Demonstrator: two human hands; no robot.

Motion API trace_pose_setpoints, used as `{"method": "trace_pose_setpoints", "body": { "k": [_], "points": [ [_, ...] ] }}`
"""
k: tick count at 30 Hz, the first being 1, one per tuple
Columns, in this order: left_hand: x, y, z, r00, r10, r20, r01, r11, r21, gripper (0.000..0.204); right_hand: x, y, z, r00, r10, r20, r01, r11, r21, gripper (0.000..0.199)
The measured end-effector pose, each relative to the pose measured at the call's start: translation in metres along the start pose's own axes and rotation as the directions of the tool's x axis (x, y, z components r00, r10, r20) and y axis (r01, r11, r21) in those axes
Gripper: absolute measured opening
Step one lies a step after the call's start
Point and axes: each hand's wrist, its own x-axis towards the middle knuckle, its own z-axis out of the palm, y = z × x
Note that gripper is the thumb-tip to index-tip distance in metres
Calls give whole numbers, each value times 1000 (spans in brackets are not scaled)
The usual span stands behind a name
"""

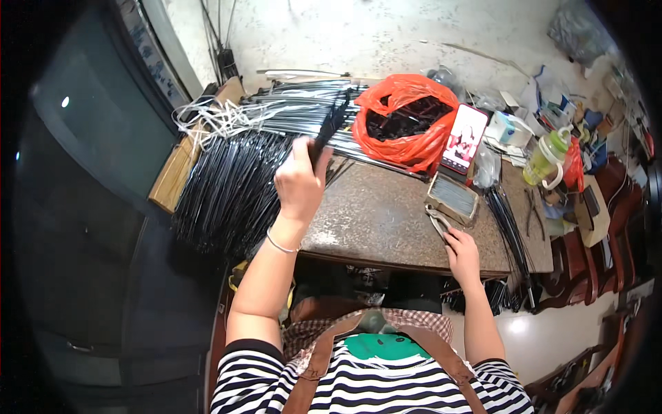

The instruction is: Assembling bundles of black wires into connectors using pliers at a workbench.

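My left hand [300,181] is raised over the back left of the table, its fingers closed round a dark bunch of thin black pieces [333,123] that points up and away. The exact kind of these pieces does not show. In my right hand [463,257], near the table's front edge, are metal pliers [436,219]. The tips of the pliers lie beside a small open box [473,215] filled with thin grey wire pieces. Below my left hand, long black rods or wires [227,183] lie in a thick pile that hangs over the table edge.
A red plastic bag [365,141] full of dark pieces stands open at the back, with a lit phone [463,138] beside it. White ties [227,117] lie at the left. To the right are black rods [507,224], another hand tool [533,212] and a green bottle [545,160].
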Motion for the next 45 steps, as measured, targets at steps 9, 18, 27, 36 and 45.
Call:
{"method": "trace_pose_setpoints", "body": {
  "k": [9, 18, 27, 36, 45],
  "points": [
    [-20, 20, -14, 921, 37, 389, 384, 95, -919, 14, 23, -72, -17, 997, -60, -41, 69, 947, 315, 38],
    [-91, -19, 19, 480, 346, 806, 269, 816, -511, 53, 52, -173, -17, 945, -104, -310, 324, 169, 931, 20],
    [-121, -98, -38, 755, -25, 655, -34, 996, 77, 39, 58, -173, -19, 950, -20, -310, 303, 285, 910, 11],
    [-198, 8, -57, 521, 97, 848, 743, 437, -507, 31, 62, -210, 2, 933, 230, -276, 226, 220, 949, 9],
    [-229, 18, -39, 14, 121, 993, 995, -100, -1, 37, 11, -120, 51, 993, 113, 22, -107, 827, 551, 14]
  ]
}}
